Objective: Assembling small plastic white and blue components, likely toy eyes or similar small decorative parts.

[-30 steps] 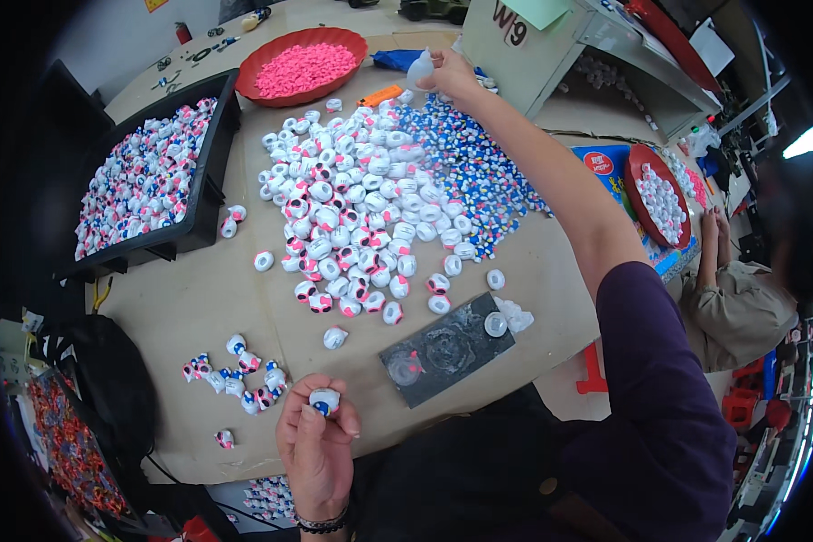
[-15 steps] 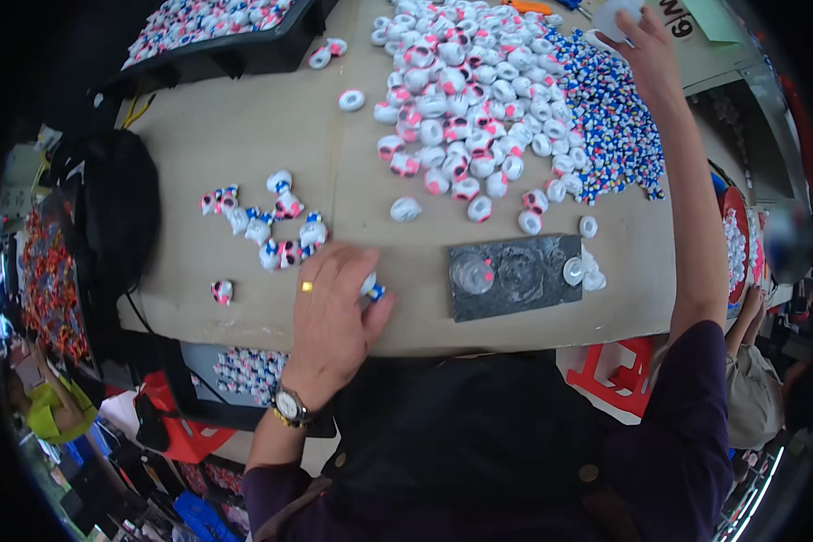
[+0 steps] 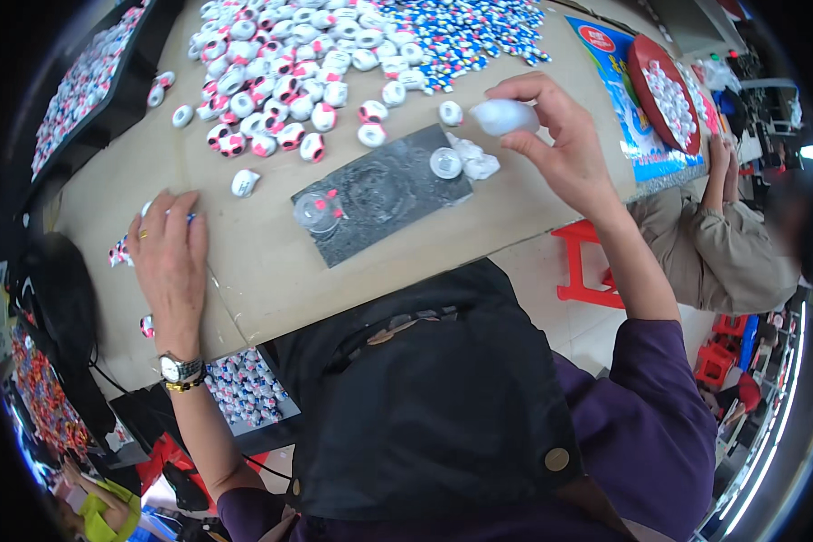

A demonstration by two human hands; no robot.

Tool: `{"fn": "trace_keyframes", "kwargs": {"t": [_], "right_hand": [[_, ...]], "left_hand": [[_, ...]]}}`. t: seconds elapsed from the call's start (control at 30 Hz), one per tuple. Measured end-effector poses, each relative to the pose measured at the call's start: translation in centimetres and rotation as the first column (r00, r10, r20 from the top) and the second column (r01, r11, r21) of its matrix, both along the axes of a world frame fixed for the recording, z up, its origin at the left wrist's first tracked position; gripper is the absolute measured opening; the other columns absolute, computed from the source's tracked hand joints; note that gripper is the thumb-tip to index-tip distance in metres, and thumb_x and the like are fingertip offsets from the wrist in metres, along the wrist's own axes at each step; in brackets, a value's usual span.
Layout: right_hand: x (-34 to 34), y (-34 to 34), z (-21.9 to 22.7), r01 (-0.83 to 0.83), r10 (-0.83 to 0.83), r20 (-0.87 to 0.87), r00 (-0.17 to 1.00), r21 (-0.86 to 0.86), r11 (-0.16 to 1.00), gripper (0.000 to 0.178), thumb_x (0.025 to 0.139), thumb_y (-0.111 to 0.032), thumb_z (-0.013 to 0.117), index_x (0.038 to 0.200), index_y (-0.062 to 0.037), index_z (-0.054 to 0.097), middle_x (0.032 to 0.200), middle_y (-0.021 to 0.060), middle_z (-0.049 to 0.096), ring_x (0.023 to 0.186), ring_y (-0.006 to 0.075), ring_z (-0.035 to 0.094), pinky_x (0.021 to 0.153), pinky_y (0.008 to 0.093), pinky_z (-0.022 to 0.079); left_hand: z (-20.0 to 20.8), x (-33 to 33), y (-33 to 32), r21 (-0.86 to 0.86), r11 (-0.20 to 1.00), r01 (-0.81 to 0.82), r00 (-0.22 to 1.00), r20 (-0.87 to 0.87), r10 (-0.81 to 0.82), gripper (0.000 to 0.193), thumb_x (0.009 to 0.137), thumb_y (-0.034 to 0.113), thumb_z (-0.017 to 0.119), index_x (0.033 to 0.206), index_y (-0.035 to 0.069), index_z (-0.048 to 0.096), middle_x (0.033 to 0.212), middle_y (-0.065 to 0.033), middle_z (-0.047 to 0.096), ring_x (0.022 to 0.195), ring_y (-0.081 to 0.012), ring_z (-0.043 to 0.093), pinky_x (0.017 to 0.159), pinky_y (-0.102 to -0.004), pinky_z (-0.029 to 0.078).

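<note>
Over several small painted figurines at the table's left, my left hand lies with its fingers stretched out. The hand covers most of them, and its thumb is hidden. My right hand pinches a small milky-white plastic bottle between thumb and fingers, raised above the table at the right. Below and left of it is a dark grey slab. A clear round lid with pink bits sits on its left end, and a small clear cup on its right. Crumpled white tissue touches that end.
White and pink figurine heads are heaped at the back, beside a pile of small blue pieces. A black bin stands far left, near a black bag. A red bowl and a seated person are at the right.
My right hand has come from the far right corner toward the slab, bringing the white bottle. The view has swung right. My left hand remains by the figurines, its fingers now covering them.
</note>
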State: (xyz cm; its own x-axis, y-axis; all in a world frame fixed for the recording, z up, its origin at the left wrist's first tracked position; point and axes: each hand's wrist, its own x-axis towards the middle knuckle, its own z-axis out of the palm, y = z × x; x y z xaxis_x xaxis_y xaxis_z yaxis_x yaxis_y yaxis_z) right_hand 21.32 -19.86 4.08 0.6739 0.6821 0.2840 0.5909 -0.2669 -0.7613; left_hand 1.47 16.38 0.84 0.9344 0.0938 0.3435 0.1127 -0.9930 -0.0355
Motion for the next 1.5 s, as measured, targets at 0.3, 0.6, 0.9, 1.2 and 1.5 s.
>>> {"fn": "trace_keyframes", "kwargs": {"t": [0.3, 0.6, 0.9, 1.2, 1.5], "right_hand": [[-1.1, -1.1, -1.0, 0.014, 0.029, 0.429, 0.903, -0.095, 0.995, 0.039, 0.067, 0.009, 0.066, 0.101, -0.0086, 0.066, 0.097, 0.0051, 0.062, 0.097, 0.0259, 0.056, 0.083, 0.0364, 0.047], [-0.4, -1.1, -1.6, 0.047, 0.058, 0.647, 0.760, -0.145, 0.988, 0.027, 0.071, -0.002, 0.062, 0.095, -0.0124, 0.068, 0.093, -0.0008, 0.062, 0.093, 0.0193, 0.056, 0.078, 0.0316, 0.042], [-0.6, -1.1, -0.9, 0.021, 0.101, 0.634, 0.767, -0.182, 0.983, 0.033, 0.067, 0.002, 0.068, 0.098, -0.0089, 0.070, 0.093, 0.0031, 0.063, 0.092, 0.0238, 0.057, 0.079, 0.0350, 0.046], [-0.1, -1.1, -1.1, 0.025, 0.089, 0.618, 0.782, -0.174, 0.984, 0.034, 0.066, 0.003, 0.068, 0.097, -0.0096, 0.070, 0.093, 0.0032, 0.064, 0.092, 0.0241, 0.058, 0.079, 0.0353, 0.047], [1.0, -0.9, -1.2, -0.117, 0.116, 0.121, 0.986, 0.001, 0.993, 0.039, 0.066, 0.005, 0.067, 0.103, -0.0068, 0.070, 0.098, 0.0060, 0.066, 0.099, 0.0240, 0.060, 0.088, 0.0352, 0.048]], "left_hand": [[-0.1, -1.0, 4.7, -0.023, 0.993, -0.118, 0.993, 0.031, 0.118, 0.022, 0.090, 0.012, 0.056, 0.111, 0.005, 0.060, 0.108, -0.0132, 0.062, 0.097, -0.0310, 0.060, 0.087, -0.0425, 0.044], [-0.9, -2.1, 7.0, 0.098, 0.971, -0.217, 0.974, 0.088, 0.209, 0.029, 0.093, 0.021, 0.057, 0.118, 0.006, 0.060, 0.125, -0.0209, 0.057, 0.104, -0.0372, 0.060, 0.088, -0.0455, 0.047], [0.6, -1.9, 4.7, 0.041, 0.980, -0.195, 0.977, 0.099, 0.191, 0.036, 0.094, 0.024, 0.058, 0.122, 0.003, 0.058, 0.128, -0.0217, 0.056, 0.120, -0.0375, 0.051, 0.097, -0.0440, 0.041], [1.4, 0.6, 0.0, -0.412, 0.908, -0.078, 0.994, 0.042, 0.105, 0.042, 0.093, 0.022, 0.060, 0.129, 0.002, 0.053, 0.133, -0.0187, 0.052, 0.128, -0.0325, 0.045, 0.103, -0.0411, 0.036], [-0.7, 5.4, 0.0, -0.485, 0.875, 0.009, 0.998, 0.053, 0.020, 0.099, 0.070, 0.033, 0.081, 0.146, 0.000, 0.026, 0.147, -0.0248, 0.032, 0.138, -0.0366, 0.029, 0.113, -0.0424, 0.024]]}}
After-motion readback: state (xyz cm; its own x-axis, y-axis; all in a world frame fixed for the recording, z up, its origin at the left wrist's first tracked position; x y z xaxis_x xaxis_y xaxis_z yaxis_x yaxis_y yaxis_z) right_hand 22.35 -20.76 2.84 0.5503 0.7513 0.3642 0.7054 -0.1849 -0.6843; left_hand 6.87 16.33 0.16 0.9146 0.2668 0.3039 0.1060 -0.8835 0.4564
